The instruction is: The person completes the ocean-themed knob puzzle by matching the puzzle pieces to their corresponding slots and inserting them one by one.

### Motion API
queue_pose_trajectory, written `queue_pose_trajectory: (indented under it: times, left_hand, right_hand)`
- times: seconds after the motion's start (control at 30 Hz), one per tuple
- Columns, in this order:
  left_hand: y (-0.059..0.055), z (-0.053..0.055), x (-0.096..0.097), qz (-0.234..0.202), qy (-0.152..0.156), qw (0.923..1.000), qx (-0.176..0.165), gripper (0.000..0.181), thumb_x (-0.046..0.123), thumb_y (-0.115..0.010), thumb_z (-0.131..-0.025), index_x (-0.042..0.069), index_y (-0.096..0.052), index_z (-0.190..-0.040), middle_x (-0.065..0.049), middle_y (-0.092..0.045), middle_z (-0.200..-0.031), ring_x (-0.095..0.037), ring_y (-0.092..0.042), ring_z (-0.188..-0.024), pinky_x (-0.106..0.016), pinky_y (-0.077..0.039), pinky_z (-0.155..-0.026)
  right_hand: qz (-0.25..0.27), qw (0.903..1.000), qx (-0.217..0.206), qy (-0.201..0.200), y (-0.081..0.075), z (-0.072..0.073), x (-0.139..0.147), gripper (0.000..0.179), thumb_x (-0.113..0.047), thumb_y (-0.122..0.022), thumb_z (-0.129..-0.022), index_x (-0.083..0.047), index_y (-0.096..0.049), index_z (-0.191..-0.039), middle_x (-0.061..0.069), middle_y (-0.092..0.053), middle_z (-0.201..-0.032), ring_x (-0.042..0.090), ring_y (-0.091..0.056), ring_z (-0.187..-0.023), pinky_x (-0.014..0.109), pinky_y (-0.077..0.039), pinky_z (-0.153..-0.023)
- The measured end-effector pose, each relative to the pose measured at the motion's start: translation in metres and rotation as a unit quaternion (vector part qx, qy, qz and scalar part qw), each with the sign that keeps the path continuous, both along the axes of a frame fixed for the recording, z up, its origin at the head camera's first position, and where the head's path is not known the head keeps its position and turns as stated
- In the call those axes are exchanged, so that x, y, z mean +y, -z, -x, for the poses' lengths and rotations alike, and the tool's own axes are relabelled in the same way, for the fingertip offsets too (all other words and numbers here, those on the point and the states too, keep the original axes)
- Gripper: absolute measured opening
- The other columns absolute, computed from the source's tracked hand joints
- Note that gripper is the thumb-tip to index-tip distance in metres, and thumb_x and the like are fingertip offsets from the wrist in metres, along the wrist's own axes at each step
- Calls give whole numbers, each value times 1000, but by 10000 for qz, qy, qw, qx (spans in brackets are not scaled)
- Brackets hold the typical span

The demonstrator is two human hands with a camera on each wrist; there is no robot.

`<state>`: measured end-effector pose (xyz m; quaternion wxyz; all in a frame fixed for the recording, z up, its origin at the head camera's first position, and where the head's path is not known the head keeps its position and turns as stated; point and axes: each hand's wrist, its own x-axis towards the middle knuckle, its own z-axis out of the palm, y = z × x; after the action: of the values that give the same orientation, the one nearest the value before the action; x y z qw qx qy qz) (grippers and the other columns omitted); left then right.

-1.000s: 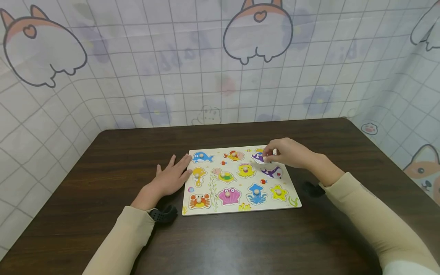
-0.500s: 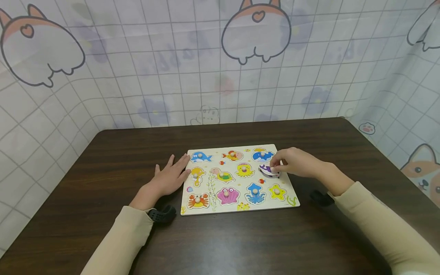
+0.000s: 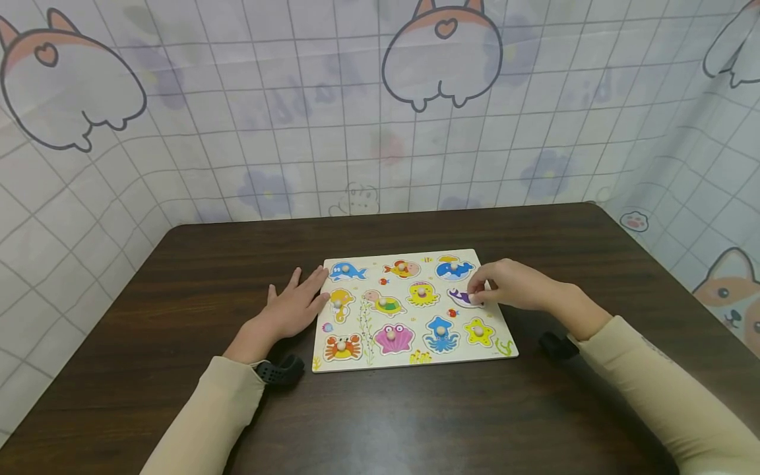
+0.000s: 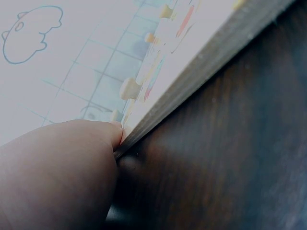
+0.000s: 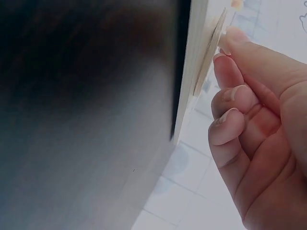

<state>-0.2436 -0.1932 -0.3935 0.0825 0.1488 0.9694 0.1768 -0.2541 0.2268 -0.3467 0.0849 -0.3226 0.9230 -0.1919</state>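
A pale wooden knob puzzle board (image 3: 469, 357) with sea-animal pieces lies on the dark table. My right hand (image 3: 513, 285) pinches the small knob of a purple whale piece (image 3: 457, 296) at the board's right side, partly covering it. In the right wrist view that puzzle piece (image 5: 209, 57) stands slightly tilted out from the board face, thumb and forefinger on its knob. My left hand (image 3: 285, 310) rests with straight, spread fingers at the board's left edge, fingertips on the board. The left wrist view shows a fingertip (image 4: 115, 133) against the board's edge.
Around the purple piece sit a blue whale piece (image 3: 454, 269), a yellow octopus piece (image 3: 423, 294), a blue squid piece (image 3: 441, 335) and a yellow starfish piece (image 3: 478, 332). The brown table (image 3: 380, 422) backs onto a printed curtain (image 3: 332, 132).
My right hand has brought the purple whale piece from over the blue whale at the top right down to the printed whale shape below. The left hand has stayed put.
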Motion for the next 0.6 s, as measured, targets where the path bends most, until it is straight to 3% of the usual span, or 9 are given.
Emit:
queue_pose_trajectory:
  times: [0.6]
  left_hand:
    - [0,-1,0,-47,2,10000,-11,65,42,-38,-111,15,-15,-166,-9,-11,-171,-42,1,-155,-80,4,-109]
  right_hand:
    - [-14,9999,-99,67,3,3,-1,8,-14,-76,-94,-12,-77,-102,-5,-66,-90,14,-56,-79,30,-48,-67]
